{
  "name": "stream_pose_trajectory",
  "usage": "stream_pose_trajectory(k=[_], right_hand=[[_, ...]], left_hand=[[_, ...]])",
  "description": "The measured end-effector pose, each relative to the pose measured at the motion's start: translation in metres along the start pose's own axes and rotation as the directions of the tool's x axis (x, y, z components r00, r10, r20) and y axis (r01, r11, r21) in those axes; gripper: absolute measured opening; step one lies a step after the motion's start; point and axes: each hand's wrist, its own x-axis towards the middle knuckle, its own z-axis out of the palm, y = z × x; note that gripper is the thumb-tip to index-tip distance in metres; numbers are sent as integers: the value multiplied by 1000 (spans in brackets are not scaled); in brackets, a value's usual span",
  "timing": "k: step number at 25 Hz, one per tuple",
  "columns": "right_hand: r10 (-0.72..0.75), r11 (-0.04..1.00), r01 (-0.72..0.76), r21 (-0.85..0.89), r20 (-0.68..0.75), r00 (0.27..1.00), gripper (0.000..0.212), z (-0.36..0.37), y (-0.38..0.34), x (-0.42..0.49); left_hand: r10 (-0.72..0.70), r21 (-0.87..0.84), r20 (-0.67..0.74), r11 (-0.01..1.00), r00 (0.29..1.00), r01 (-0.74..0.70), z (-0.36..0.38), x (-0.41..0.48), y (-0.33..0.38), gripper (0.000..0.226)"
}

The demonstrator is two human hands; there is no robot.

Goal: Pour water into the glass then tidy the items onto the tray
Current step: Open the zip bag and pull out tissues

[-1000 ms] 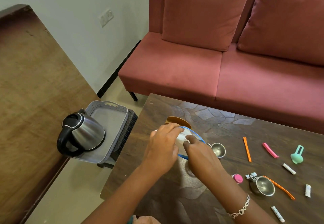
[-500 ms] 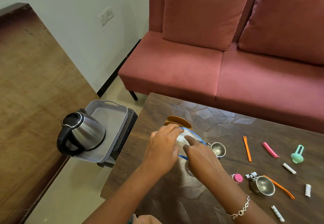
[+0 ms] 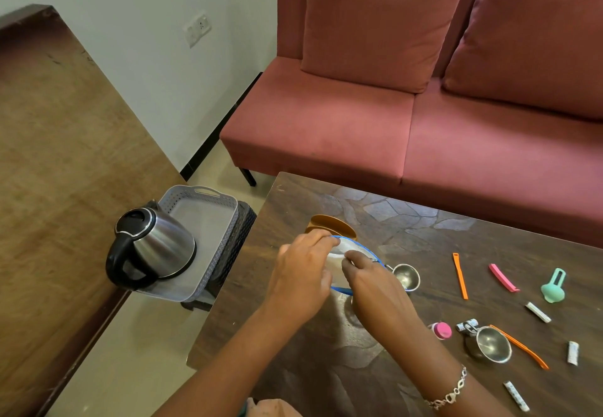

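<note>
Kettle (image 3: 158, 247) upright inside grey tray (image 3: 208, 217)

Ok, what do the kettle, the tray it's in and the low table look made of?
Kettle: shiny metal body, likely stainless steel, given its reflections; its black parts look plastic. Tray: matte grey plastic, with moulded weave-pattern walls. Table: dark, glossy top with a stone-like pattern, perhaps laminate or veneer; unclear.

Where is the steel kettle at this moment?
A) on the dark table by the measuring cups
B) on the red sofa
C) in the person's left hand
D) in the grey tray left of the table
D: the kettle stands in the grey tray beside the table, while the left hand and right hand both hold a blue-rimmed item over the table.
</note>
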Motion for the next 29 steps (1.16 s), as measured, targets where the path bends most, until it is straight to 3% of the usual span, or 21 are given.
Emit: stream_pose_trajectory(k=[4, 8, 11, 13, 17, 19, 23, 29], right_hand=[[-44, 999, 49, 14, -238, 970, 27, -3, 1, -7], [-62, 993, 105, 53, -520, 852, 23, -7, 4, -13], [-60, 985, 151, 87, -646, 761, 14, -19, 5, -12], [-29, 974, 173, 147, -676, 737, 14, -30, 6, -12], [95, 898, 194, 395, -606, 790, 24, -57, 11, -10], [101, 858, 253, 447, -630, 770, 19, -73, 14, -6], [77, 868, 303, 393, -710, 700, 17, -104, 22, 6], [73, 943, 207, 260, -770, 634, 22, -118, 39, 20]], left_hand=[[-38, -4, 21, 999, 999, 39, -1, 2, -3, 45], [-69, 0, 30, 998, 997, 69, -3, 3, -6, 43], [-85, 4, 52, 996, 995, 85, -6, 4, -9, 42], [-104, 23, 89, 995, 991, 102, -8, 5, -12, 42], [-119, 14, 105, 993, 987, 118, -11, 4, -15, 33], [-118, -12, 85, 993, 989, 119, -13, 3, -17, 29], [-133, 7, 99, 991, 986, 133, -11, 0, -21, 25], [-121, 13, 105, 993, 987, 121, -13, -5, -32, 28]])
